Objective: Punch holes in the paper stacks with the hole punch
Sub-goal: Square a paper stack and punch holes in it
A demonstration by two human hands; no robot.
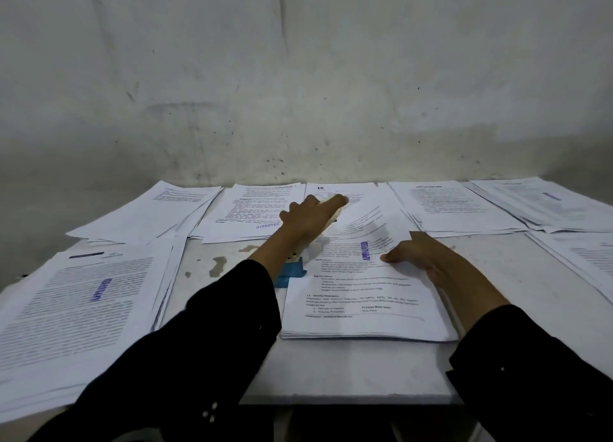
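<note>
Left hand [306, 217] pressing hole punch [292, 269], right hand [421, 254] flat on paper stack [361, 309]

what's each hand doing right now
Left hand: pressing down on the hole punch; grip cannot be told.
Right hand: open, flat on the paper stack.
</note>
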